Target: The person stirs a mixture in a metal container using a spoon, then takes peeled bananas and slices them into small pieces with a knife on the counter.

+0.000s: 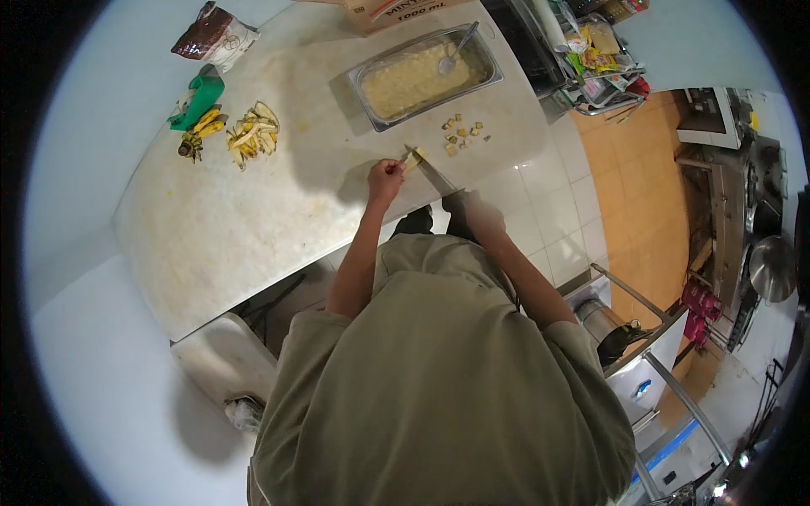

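My left hand (386,180) is closed on one end of a peeled banana (413,159) near the counter's front edge. My right hand (484,218), a little blurred, grips the dark handle of a knife (439,180). The blade slants up and left, and its tip end lies at the banana. Several cut banana pieces (461,132) are scattered on the counter just beyond the blade. Behind them stands a metal pan (380,126) of pale yellow, lumpy food, with a spoon (447,65) resting in it.
On the pale counter (228,244), left of my hands, lie a heap of banana peels (253,135), a few unpeeled bananas (205,126), a green object (198,101) and a brown-white bag (215,35). A cardboard box (396,13) stands at the back. A packed rack (595,63) is at right.
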Available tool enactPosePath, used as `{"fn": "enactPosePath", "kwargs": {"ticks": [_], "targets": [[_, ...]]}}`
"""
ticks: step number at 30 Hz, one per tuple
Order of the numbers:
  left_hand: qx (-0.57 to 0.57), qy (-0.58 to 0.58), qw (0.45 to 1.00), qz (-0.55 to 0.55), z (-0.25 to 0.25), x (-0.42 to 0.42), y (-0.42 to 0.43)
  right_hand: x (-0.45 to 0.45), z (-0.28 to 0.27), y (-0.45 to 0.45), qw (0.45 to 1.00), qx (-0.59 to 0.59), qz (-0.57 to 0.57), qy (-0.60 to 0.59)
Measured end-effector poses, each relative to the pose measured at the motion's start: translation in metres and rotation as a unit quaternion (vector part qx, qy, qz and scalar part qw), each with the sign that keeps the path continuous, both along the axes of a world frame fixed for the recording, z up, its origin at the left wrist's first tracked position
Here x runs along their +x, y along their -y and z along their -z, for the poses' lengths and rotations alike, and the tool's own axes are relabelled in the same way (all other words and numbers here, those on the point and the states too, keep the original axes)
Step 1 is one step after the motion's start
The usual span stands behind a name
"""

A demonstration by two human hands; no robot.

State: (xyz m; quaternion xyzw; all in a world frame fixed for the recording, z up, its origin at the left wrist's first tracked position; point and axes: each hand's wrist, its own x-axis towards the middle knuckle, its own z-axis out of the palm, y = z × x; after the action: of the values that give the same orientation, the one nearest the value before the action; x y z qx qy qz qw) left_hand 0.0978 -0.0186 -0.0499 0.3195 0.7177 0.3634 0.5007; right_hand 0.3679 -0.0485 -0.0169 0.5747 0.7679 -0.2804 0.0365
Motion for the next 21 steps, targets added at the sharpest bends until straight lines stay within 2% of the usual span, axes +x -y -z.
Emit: {"fn": "enactPosePath", "kwargs": {"ticks": [2, 3, 6, 8, 9, 13, 21], "targets": [[0.036, -0.027, 0.999, 0.03, 0.0, -0.001, 0.001, -0.001, -0.008, -0.004, 0.999, -0.029, 0.014, 0.023], [0.051, -0.04, 0.997, 0.048, -0.002, -0.002, 0.006, -0.009, -0.006, -0.002, 1.0, -0.004, 0.008, 0.013], [0.019, 0.051, 0.999, -0.002, -0.014, -0.003, 0.006, -0.031, 0.006, -0.005, 0.998, 0.054, -0.011, -0.01], [0.016, 0.067, 0.997, -0.025, -0.018, -0.004, 0.008, -0.017, 0.004, -0.004, 0.998, 0.067, -0.01, -0.012], [0.014, 0.077, 0.996, -0.035, -0.017, -0.002, 0.007, -0.005, 0.002, -0.006, 0.99, 0.127, -0.042, -0.05], [0.013, 0.057, 0.998, -0.029, -0.006, 0.002, 0.004, 0.033, 0.012, -0.004, 0.996, 0.049, 0.006, -0.07], [0.029, -0.016, 0.999, -0.038, 0.003, 0.013, -0.007, 0.013, -0.016, 0.01, 0.995, 0.04, -0.005, -0.087]]}}
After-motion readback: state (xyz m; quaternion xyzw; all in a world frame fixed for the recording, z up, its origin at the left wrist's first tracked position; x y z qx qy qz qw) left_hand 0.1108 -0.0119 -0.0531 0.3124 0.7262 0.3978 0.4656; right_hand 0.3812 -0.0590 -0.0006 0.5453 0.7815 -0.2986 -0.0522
